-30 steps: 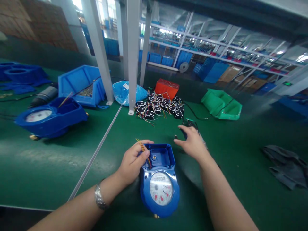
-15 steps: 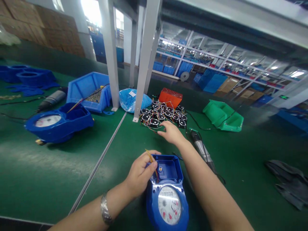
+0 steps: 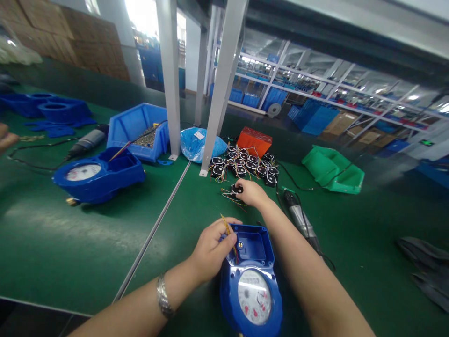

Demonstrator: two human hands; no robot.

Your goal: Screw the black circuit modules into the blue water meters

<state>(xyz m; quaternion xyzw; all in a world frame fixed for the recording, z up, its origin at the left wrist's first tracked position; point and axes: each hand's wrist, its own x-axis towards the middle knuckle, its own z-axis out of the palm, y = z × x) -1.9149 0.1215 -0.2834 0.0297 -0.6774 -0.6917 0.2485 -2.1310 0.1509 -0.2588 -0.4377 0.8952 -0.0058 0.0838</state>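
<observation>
Lying nearest, right of the middle, a blue meter (image 3: 251, 281) rests on the green table (image 3: 115, 234), its round dial (image 3: 255, 297) facing up and its open, box-shaped end pointing to the far side. The left hand (image 3: 212, 250), with a silver bracelet (image 3: 163, 297) at the wrist, is against the left edge of that open end, thumb and fingers pinched on thin wires (image 3: 226, 227) that run down inside. Well off to the right lies a dark cloth (image 3: 421, 271).

A little farther, apart from the left hand, the right hand (image 3: 250, 193) has its thumb and fingers closed on a small black box (image 3: 236, 191) with loose leads trailing from it; whether that box touches the table, I cannot tell. Right of this arm lies a power screwdriver (image 3: 301, 217), and on the left sits a second meter (image 3: 98, 178).

Farther still, similar boxes (image 3: 240, 171) crowd together before an orange block (image 3: 254, 140), between a blue bag (image 3: 192, 145) on the left and a green bin (image 3: 329, 168) on the right. Far left are a blue bin (image 3: 117, 131) holding small parts and, at the edge, a co-worker's hand (image 3: 7, 139). Brown cartons (image 3: 80, 37) stand beyond.
</observation>
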